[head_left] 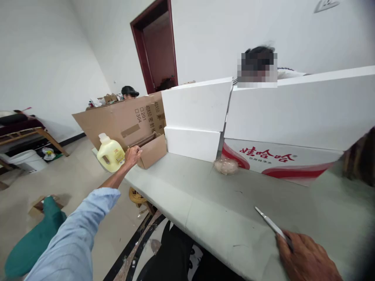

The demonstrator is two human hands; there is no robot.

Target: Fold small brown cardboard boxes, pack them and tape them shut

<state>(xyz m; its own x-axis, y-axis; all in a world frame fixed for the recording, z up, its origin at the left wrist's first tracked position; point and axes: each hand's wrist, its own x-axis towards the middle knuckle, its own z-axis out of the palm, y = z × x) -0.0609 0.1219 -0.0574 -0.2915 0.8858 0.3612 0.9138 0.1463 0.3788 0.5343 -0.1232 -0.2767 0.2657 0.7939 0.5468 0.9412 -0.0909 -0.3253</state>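
Observation:
At the far left end of the table, my left hand (pixel 133 155) is closed at the near left edge of a small open cardboard box (pixel 154 152). What lies inside the box is mostly hidden. Just left of that hand stands a pale yellow jug (pixel 111 153) with a handle and a whitish cap. My right hand (pixel 304 253), low at the right, is wrapped around a slim silver knife (pixel 271 224). The knife's tip points up and left, over the tabletop.
White panels (pixel 199 105) and a large printed cardboard sheet (pixel 123 117) stand along the table's (pixel 187 187) far side. A clear plastic bundle (pixel 226 166) rests by a red-and-white carton (pixel 278 160). Two people sit behind the panels. A wooden stool (pixel 137 196) is below.

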